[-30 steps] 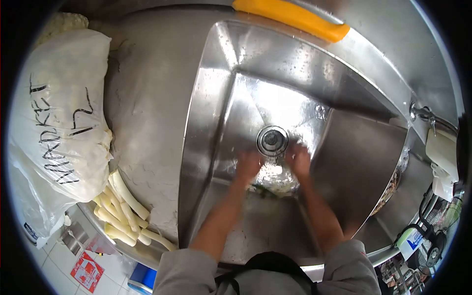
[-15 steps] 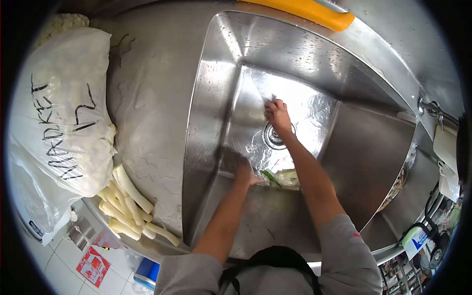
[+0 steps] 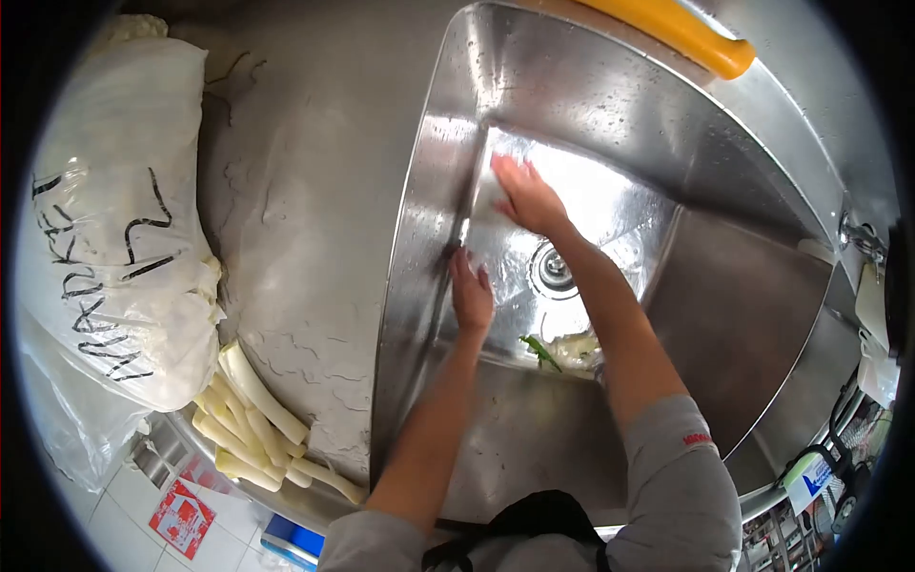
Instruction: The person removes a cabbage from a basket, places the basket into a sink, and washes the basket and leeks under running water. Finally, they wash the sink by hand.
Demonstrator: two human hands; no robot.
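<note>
Both my hands are down inside a steel sink [image 3: 534, 434]. My left hand [image 3: 471, 294] lies open near the left edge of the sink floor, fingers pointing away from me. Farther back, my right hand [image 3: 530, 197] is open with its fingers stretched out over the wet floor, beyond the drain [image 3: 554, 271]. I see nothing in either hand. A small heap of pale vegetable scraps [image 3: 575, 352] with a green leaf [image 3: 540, 352] rests against the near side of the sink floor.
On the wet counter [image 3: 295, 191] at left lie peeled white stalks [image 3: 255, 396] and a full white bag [image 3: 124, 219] with black writing. A yellow-orange handle-like object [image 3: 681, 36] lies along the back rim. A tap [image 3: 863, 235] is at right.
My left hand has moved forward from beside the scraps along the sink's left side. My right hand has moved back and left, and its curled fingers have straightened. The view has shifted slightly.
</note>
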